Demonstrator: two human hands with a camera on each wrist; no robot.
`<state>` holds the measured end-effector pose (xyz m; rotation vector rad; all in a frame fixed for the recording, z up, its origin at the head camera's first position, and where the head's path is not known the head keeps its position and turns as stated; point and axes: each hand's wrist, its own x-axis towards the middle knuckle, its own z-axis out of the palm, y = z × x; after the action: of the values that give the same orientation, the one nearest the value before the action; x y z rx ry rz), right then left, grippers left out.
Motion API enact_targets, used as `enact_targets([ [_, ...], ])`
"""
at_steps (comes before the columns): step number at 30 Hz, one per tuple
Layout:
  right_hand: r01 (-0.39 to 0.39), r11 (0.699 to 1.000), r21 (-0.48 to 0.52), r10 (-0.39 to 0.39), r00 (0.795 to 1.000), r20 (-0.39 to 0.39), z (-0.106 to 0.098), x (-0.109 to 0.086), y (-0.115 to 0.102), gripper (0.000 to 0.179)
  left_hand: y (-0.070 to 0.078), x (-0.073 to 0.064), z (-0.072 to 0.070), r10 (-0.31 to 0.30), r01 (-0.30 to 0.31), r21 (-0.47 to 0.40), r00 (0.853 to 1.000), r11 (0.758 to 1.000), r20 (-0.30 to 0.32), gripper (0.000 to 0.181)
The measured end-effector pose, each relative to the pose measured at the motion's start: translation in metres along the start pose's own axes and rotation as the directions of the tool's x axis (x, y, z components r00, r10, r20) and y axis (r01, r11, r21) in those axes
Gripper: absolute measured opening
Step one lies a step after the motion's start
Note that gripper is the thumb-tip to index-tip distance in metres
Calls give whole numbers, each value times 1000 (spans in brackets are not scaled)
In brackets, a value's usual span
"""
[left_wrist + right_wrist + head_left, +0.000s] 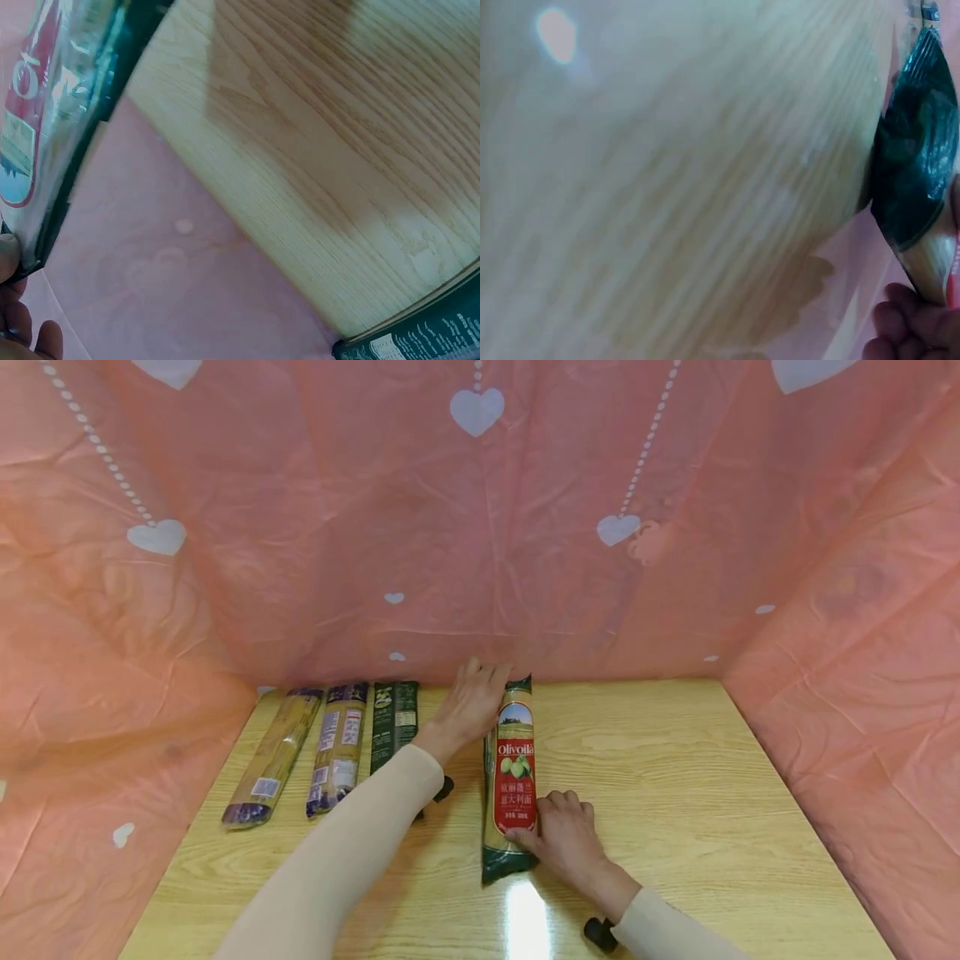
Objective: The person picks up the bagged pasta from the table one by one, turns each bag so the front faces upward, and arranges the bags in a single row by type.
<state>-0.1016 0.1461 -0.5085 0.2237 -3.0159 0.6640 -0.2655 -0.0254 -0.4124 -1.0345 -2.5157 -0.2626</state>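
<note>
Three other pasta packs point(337, 747) lie side by side left of your left arm, near the pink backdrop point(480, 543). Olivoila spaghetti pack point(512, 777) lies lengthwise mid-table point(675, 777); your left hand point(471, 703) grasps its far end, right hand point(564, 837) pinches its near end.

Left of the fingers, three long packets lay side by side at the far edge of the pale wooden table point(675, 777): a dark green packet point(393, 722) nearest the fingers, then a purple-and-yellow packet point(337, 748), then a yellowish packet point(273, 757) with purple ends farthest off. Behind and to both sides of the fingers hung a pink sheet point(525, 543) printed with white hearts.
</note>
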Motion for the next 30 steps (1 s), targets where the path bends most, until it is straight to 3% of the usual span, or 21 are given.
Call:
enact_targets([
  [4,-39,985,167,37,999,11,1,-2,4,51,4,2,3,-20,20,22,1000,1000,5,47],
  [7,-58,975,214,57,998,12,0,-5,10,50,7,3,4,-39,38,35,998,999,42,36],
  [10,-53,980,193,54,999,1,-3,-7,19,49,8,5,4,-46,37,86,994,996,100,23],
  [14,24,994,110,-17,998,-66,-8,-10,30,46,12,8,2,-18,-29,242,981,970,192,21],
  [17,89,995,46,-83,988,-131,-8,-13,35,43,15,10,6,11,-88,345,976,934,220,21],
  [20,122,992,22,-116,979,-168,-7,-14,38,39,17,11,12,18,-103,396,977,912,212,22],
  [23,125,992,9,-121,979,-163,-7,-14,40,36,17,14,16,10,-103,381,971,919,237,23],
  [26,114,993,-23,-116,982,-151,-9,-14,43,36,17,19,16,-4,-97,329,956,939,292,27],
  [30,105,993,-62,-113,984,-141,-12,-13,48,38,15,28,13,-69,-11,216,932,976,357,34],
])
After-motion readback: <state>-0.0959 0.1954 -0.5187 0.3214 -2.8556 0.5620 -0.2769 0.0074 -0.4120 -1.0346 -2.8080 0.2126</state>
